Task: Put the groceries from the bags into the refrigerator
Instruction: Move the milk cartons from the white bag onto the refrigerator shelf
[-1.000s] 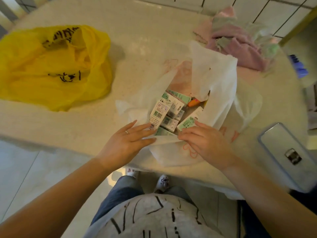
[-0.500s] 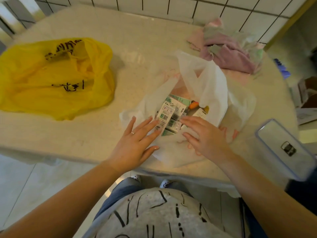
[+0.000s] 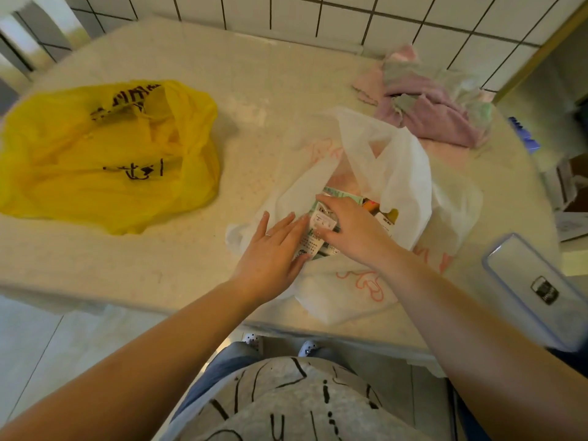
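Note:
A white plastic bag (image 3: 394, 173) with pink print lies open on the pale table (image 3: 261, 100). Inside it are several small white and green cartons (image 3: 313, 246), partly hidden by my hands. My right hand (image 3: 353, 230) reaches into the bag's mouth and its fingers curl over the top of one carton (image 3: 323, 219). My left hand (image 3: 273, 253), a ring on one finger, lies flat with straight fingers against the left side of the cartons and the bag's edge. A yellow plastic bag (image 3: 108, 157) with black print sits at the left of the table.
A heap of pink and green cloths (image 3: 436, 106) lies at the back right. A clear lidded plastic box (image 3: 534, 288) sits at the table's right front edge. A white tiled wall (image 3: 350, 17) runs behind. My legs and shoes show below the table edge.
My right hand has moved further into the white bag and curled over a carton. My left hand has slid right, up against the cartons.

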`<action>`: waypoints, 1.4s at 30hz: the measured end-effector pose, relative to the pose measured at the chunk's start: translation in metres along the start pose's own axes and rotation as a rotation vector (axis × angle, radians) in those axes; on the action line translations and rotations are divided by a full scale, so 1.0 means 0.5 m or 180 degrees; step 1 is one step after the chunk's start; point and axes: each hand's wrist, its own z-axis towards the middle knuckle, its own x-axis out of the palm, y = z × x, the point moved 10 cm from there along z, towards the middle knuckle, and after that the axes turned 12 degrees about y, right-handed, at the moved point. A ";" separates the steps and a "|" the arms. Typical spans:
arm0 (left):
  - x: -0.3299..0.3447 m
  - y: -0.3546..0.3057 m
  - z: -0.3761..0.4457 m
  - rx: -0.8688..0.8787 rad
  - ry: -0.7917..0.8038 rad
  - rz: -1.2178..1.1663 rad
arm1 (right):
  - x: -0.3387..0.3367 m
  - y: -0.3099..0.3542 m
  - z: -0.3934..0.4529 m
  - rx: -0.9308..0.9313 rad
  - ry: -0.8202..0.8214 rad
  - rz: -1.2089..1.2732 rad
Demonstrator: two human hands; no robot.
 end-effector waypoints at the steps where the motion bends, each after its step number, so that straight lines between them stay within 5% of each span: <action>1: 0.000 -0.001 0.000 0.0018 -0.0023 -0.0093 | 0.003 0.003 0.000 0.0008 0.0116 0.0057; 5: -0.006 0.016 0.006 -0.0120 -0.0079 -0.0532 | -0.010 0.026 -0.013 0.0031 0.0288 0.0215; 9: -0.061 0.043 0.016 -0.0356 -0.0383 -0.1059 | -0.106 0.024 -0.062 0.0031 -0.0263 0.0769; 15: -0.167 0.071 0.033 -0.0869 -0.1179 -0.2873 | -0.231 0.005 -0.125 -0.0291 -0.1194 0.2768; 21: -0.190 0.018 0.092 -0.0391 -0.0889 -0.4989 | -0.246 0.031 -0.111 -0.0642 -0.1622 0.3941; 26: -0.196 0.035 0.096 -0.0243 -0.0941 -0.5714 | -0.222 0.044 -0.081 -0.0551 -0.1533 0.3747; 33: -0.185 0.106 0.073 -0.0550 -0.1252 -0.5212 | -0.167 0.028 -0.043 -0.0366 -0.1122 0.3053; 42: -0.159 0.213 0.032 -0.1019 -0.1538 -0.4199 | -0.045 -0.048 0.010 0.0529 -0.0384 0.0543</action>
